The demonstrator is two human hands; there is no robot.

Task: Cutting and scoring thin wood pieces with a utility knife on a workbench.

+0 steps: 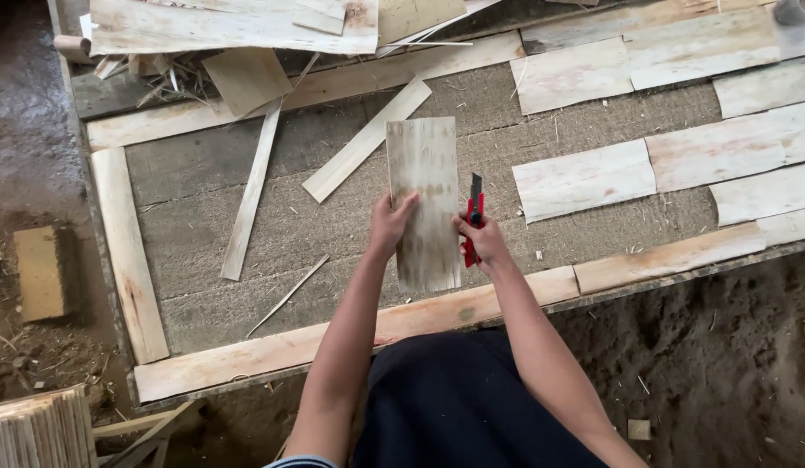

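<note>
A broad grey board (246, 217), edged with pale wooden strips (125, 251), lay below. Over it a thin veneer sheet (425, 199) stood upright — pinched at its left edge by the left hand (390, 222). The right hand (482, 241) steadied the other edge while clasping a red utility knife (474, 227), blade up.

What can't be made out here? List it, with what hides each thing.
Head view:
- The red utility knife: its handle is mostly covered by the right hand and the veneer strip.
- The veneer strip's underside faces away from the camera.
- The left hand: its fingertips are hidden behind the strip.
- The wood stack is cut off by the bottom left corner.
- The grey object is cut off by the top right corner.
</note>
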